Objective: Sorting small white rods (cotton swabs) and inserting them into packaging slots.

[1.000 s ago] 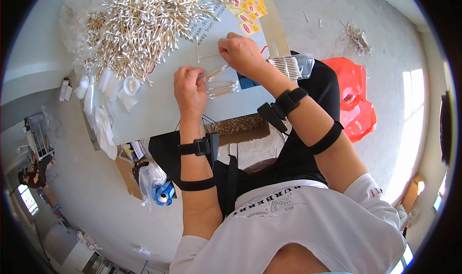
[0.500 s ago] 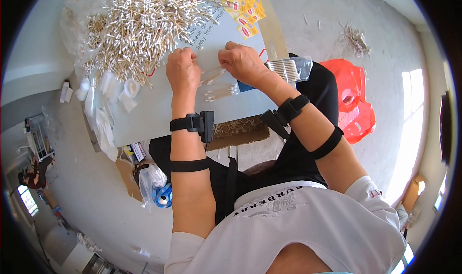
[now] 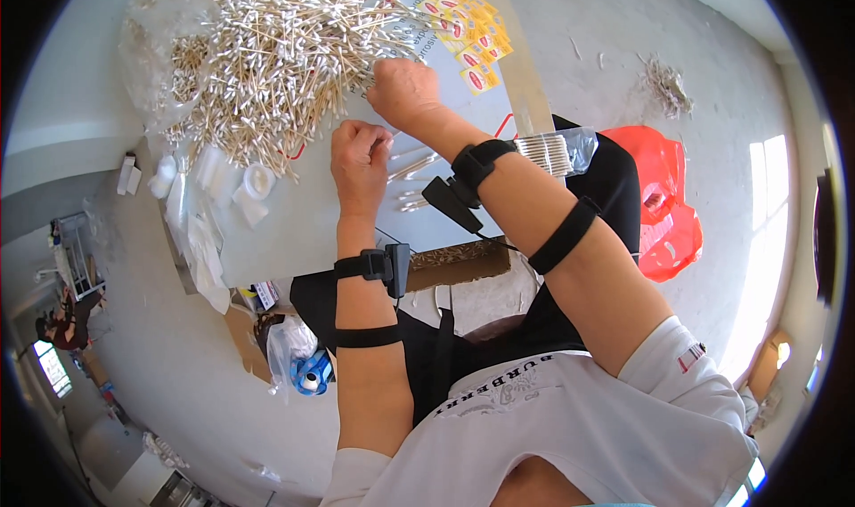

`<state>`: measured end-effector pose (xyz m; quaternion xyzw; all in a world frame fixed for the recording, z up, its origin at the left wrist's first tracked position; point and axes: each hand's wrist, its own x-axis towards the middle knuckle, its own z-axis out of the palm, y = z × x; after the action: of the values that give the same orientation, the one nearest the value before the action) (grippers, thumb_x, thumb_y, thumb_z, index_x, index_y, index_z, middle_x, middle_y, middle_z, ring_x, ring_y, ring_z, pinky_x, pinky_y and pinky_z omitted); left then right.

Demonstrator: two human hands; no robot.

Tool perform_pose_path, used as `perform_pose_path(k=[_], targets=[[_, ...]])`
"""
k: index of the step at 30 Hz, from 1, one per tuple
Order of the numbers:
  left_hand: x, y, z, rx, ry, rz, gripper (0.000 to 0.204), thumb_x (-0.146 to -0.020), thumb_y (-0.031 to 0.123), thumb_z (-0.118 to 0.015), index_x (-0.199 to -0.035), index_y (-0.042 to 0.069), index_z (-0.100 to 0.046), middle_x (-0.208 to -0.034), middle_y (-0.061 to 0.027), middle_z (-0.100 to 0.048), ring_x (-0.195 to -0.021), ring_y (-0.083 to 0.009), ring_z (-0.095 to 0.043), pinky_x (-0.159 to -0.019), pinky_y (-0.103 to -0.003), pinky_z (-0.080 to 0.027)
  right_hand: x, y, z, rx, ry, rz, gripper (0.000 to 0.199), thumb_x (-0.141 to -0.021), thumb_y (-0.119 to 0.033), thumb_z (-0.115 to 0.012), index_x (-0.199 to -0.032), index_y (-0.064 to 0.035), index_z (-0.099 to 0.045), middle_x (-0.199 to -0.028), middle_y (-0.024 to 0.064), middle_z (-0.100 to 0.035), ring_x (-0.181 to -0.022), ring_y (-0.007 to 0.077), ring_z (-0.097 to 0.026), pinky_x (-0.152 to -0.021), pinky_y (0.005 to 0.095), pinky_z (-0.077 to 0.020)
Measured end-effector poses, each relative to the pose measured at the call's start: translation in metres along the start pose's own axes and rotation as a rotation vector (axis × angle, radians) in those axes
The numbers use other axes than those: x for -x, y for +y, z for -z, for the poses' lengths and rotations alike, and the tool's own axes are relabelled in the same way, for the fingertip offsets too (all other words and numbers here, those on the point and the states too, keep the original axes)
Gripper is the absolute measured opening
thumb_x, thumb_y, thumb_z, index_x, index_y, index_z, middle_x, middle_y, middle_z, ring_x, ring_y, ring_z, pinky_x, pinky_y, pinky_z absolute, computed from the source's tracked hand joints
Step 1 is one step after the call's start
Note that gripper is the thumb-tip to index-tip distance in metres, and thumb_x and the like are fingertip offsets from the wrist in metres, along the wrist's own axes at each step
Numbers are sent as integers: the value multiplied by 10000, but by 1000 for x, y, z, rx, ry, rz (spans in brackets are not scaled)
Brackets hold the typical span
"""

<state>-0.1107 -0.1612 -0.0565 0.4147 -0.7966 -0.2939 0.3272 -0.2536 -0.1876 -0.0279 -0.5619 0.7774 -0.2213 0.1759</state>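
Observation:
A large heap of cotton swabs [image 3: 276, 53] with white tips and pale sticks covers the far left of the table. My left hand [image 3: 359, 164] is closed in a pinch in front of the heap, with a small white swab tip showing at its fingertips. Farther off, my right hand [image 3: 405, 93] is curled at the heap's right edge; its fingertips are hidden, so what they grip cannot be seen. Beside my left hand a few loose swabs [image 3: 414, 167] lie on the table, partly behind my right wrist. A clear packet of swabs [image 3: 545, 154] lies near the table's right edge.
Yellow printed labels [image 3: 481, 48] are spread at the far right of the table [image 3: 294, 240]. White rolls [image 3: 258, 182] and plastic bags lie at its left. An open cardboard box [image 3: 463, 265] with swabs sits below the near edge. Red plastic [image 3: 663, 204] lies on the floor at right.
My right hand has moved left and away from me, from above the loose swabs to the heap's edge. My left hand has come slightly nearer and right, still pinched.

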Motion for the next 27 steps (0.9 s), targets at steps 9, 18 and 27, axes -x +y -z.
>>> perform_pose_path(k=[9,18,27], targets=[[-7,17,0,-132,-53,-97,183,-656,-11,-724,-797,82,-653,-825,-34,-555,-850,-249,-545,-779,-379,-440,31,52,33,67,-193,184,70,-746,-97,-595,-780,-75,-652,-818,133,-670,-789,346,-655,-677,454,-513],[-8,21,-1,-282,-26,-115,300,-639,-7,-745,-913,81,-662,-957,-72,-547,-971,-285,-509,-837,-383,-438,43,61,26,-94,-68,394,29,-741,-66,-625,-745,-93,-633,-801,96,-585,-762,311,-624,-660,402,-497],[4,6,12,-185,88,-15,231,-694,-17,-714,-901,72,-666,-962,-63,-572,-954,-280,-517,-829,-375,-452,66,68,20,-301,116,230,79,-774,-85,-647,-849,-69,-666,-855,106,-575,-812,307,-607,-725,379,-492]])
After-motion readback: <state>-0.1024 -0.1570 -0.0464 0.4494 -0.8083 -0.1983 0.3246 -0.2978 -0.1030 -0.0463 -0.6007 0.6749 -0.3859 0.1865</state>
